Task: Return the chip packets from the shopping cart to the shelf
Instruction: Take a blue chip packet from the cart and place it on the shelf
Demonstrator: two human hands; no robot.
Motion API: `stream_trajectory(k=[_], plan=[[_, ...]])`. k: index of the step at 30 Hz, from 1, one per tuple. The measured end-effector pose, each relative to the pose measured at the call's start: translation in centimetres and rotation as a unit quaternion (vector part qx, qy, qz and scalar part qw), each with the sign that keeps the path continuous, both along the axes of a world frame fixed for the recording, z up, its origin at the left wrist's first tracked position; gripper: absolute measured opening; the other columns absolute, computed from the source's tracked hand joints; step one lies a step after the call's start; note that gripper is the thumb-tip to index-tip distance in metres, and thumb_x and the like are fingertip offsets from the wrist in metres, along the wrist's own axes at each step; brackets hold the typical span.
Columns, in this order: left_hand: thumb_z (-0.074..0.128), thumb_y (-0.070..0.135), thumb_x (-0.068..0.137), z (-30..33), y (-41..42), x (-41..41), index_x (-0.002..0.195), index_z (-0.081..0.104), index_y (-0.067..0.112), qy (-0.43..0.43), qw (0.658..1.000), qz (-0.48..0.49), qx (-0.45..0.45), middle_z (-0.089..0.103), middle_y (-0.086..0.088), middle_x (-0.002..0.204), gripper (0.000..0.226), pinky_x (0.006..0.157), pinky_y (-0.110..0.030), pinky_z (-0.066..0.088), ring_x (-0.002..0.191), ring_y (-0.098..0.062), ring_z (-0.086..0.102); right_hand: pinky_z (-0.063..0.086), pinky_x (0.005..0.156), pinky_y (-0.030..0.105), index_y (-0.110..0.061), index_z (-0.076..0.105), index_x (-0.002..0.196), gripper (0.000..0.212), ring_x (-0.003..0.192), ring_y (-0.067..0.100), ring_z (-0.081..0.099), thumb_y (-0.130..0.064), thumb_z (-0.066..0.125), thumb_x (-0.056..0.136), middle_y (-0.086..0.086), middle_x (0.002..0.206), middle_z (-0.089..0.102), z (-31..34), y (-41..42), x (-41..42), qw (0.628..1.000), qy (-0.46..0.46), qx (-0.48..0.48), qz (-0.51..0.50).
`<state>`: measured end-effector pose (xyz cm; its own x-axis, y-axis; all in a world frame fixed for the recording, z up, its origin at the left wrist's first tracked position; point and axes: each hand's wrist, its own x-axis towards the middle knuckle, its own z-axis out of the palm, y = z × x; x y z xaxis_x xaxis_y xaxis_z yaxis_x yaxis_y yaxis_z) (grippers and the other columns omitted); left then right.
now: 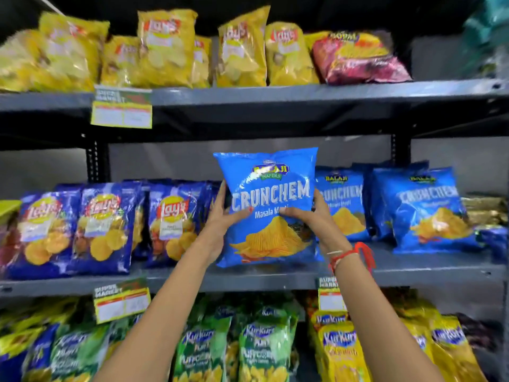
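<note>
I hold a light blue Crunchem chip packet (268,188) upright in front of the middle shelf (429,267). My left hand (223,213) grips its left edge and my right hand (308,213) grips its right edge, thumbs across the front. The packet's bottom sits at or just above the shelf board; I cannot tell if it touches. Two matching Crunchem packets (341,199) (424,208) stand on the shelf to its right. The shopping cart is out of view.
Dark blue Lay's packets (102,227) fill the middle shelf's left side. Yellow Lay's packets (165,48) line the top shelf, with a red packet (358,59) at its right. Green and yellow Kurkure packets (259,351) fill the bottom shelf. Price tags (121,107) hang from the shelf edges.
</note>
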<state>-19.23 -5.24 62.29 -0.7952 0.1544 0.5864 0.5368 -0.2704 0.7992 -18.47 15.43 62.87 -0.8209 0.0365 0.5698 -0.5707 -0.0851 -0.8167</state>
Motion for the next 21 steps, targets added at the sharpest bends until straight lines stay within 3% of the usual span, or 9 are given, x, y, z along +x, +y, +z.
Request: stream_trajectory(k=[3,5,7,10,16,18,21], plan=[[0.076,0.001,0.058,-0.7,-0.2,-3.5,0.145,0.024,0.037,-0.024,0.999,-0.015,-0.023,0.075,0.008,0.106,0.108,0.07,-0.026,0.059,0.097,-0.014,0.071,0.058,0.065,0.016,-0.012,0.051,0.121,0.061,0.092,0.018,0.069,0.001,0.079,0.068,0.005,0.11,0.069,-0.3,0.0,-3.6,1.0,-0.017,0.006,-0.006],[0.074,-0.006,0.061,-1.4,-0.1,-5.4,0.144,0.026,0.038,-0.042,0.999,-0.018,-0.002,0.07,0.0,0.118,0.105,0.069,-0.027,0.059,0.102,-0.018,0.069,0.058,0.073,0.024,-0.013,0.05,0.123,0.064,0.099,0.024,0.067,0.001,0.079,0.067,0.007,0.113,0.068,-0.8,0.0,-5.5,0.999,-0.031,0.008,-0.014],[0.072,-0.01,0.065,-2.0,0.1,-7.2,0.138,0.033,0.041,-0.047,0.999,-0.012,0.016,0.06,-0.007,0.133,0.097,0.072,-0.029,0.059,0.111,-0.023,0.065,0.057,0.071,0.023,-0.013,0.05,0.122,0.065,0.094,0.018,0.069,0.002,0.079,0.066,0.006,0.111,0.068,-1.4,0.0,-7.3,0.999,-0.039,0.008,-0.021],[0.074,-0.007,0.066,-2.4,0.3,-9.3,0.131,0.041,0.044,-0.054,0.998,-0.01,0.022,0.062,-0.008,0.131,0.089,0.073,-0.031,0.06,0.107,-0.022,0.067,0.055,0.057,0.01,-0.016,0.05,0.118,0.062,0.074,-0.002,0.07,0.002,0.079,0.066,-0.005,0.098,0.069,-1.9,0.0,-9.4,0.999,-0.038,0.01,-0.03],[0.076,-0.003,0.064,-2.3,0.8,-11.7,0.139,0.033,0.033,-0.074,0.997,-0.001,0.027,0.06,-0.009,0.131,0.094,0.073,-0.032,0.061,0.104,-0.021,0.068,0.054,0.054,0.01,-0.022,0.052,0.108,0.056,0.069,-0.004,0.07,0.003,0.078,0.067,-0.006,0.095,0.069,-1.9,0.3,-11.8,0.998,-0.041,0.002,-0.039],[0.074,-0.003,0.069,-2.5,1.1,-12.0,0.14,0.032,0.028,-0.085,0.996,0.027,0.026,0.06,-0.008,0.13,0.088,0.071,-0.03,0.061,0.101,-0.019,0.067,0.057,0.061,0.013,-0.02,0.051,0.113,0.057,0.084,0.007,0.071,0.003,0.078,0.068,0.002,0.105,0.069,-2.2,0.3,-12.2,0.998,-0.044,-0.007,-0.046],[0.076,0.006,0.071,-2.9,1.5,-11.9,0.14,0.034,0.02,-0.096,0.991,0.094,0.017,0.062,-0.009,0.125,0.082,0.074,-0.031,0.06,0.099,-0.019,0.067,0.056,0.091,0.036,-0.01,0.039,0.134,0.076,0.112,0.026,0.063,-0.004,0.079,0.07,0.013,0.127,0.062,-2.8,0.0,-12.4,0.997,-0.059,-0.014,-0.053]])
